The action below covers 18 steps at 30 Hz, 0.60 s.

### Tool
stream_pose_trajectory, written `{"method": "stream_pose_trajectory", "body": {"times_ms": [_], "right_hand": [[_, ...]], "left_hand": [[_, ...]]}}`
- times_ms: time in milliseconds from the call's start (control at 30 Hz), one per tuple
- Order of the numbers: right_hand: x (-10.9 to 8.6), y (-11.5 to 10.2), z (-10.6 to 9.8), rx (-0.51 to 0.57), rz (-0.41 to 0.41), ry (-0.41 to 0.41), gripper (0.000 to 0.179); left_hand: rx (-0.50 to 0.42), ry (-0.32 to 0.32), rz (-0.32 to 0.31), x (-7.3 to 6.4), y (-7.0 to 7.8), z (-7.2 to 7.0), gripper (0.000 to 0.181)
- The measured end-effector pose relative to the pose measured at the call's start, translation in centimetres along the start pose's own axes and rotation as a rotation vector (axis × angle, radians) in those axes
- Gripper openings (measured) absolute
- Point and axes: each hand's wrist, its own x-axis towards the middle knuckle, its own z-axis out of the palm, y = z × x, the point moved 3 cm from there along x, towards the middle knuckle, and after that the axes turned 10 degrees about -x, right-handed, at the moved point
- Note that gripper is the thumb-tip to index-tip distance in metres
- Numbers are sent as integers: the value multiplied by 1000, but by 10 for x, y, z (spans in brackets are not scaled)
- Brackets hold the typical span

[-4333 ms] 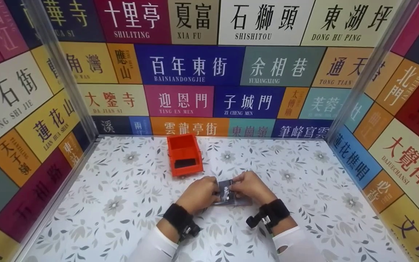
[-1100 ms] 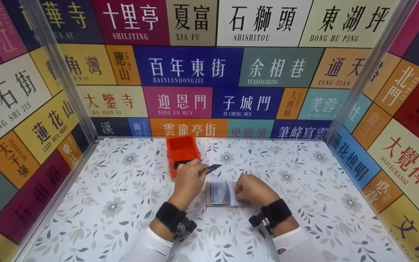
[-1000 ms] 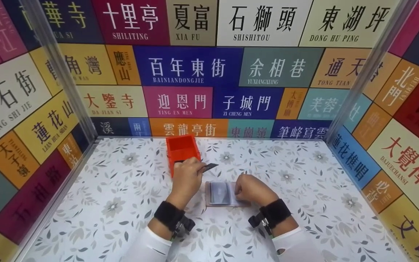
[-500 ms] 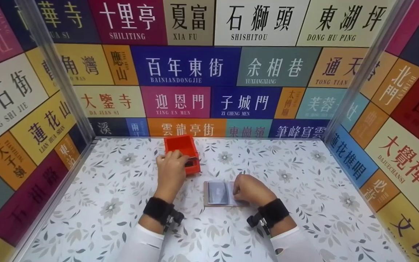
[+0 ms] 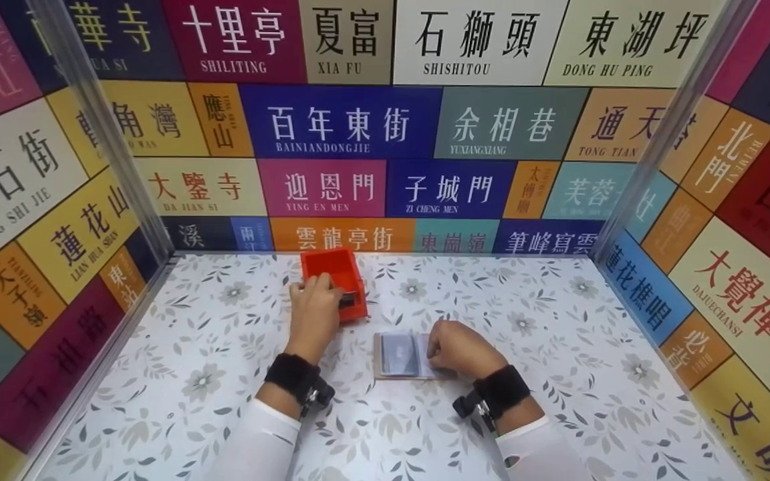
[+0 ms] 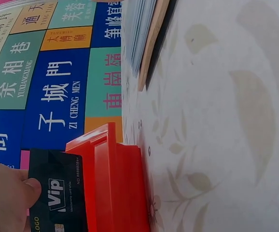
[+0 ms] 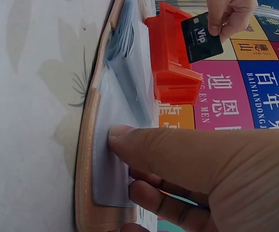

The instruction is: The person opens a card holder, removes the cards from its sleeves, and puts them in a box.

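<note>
Black card, marked "Vip", is pinched between the thumb and fingers of the left hand, over the red bin; contact with the bin cannot be determined. The tan card holder lies open on the tabletop, near the bin. The right hand holds its clear sleeve, thumb on top, fingers curled at the edge

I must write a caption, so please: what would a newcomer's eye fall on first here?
Probably the colourful sign wall at the back strikes first. Next comes the red box near that wall, where the left hand holds a black card. Nearer, right of the box, the right hand holds an open card holder.
</note>
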Motion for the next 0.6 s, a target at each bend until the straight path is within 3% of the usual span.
{"method": "stream_pose_trajectory", "body": {"times_ms": [133,400,600], "right_hand": [[-1,0,1,4,-5,4,15],[-1,2,2,0,1,-12,15],[-1,2,2,0,15,-13,15]], "left_hand": [[18,-47,-6,1,2,8,19],[62,-207,-70,1,2,21,20],[59,-223,-62,-1,3,25,17]]}}
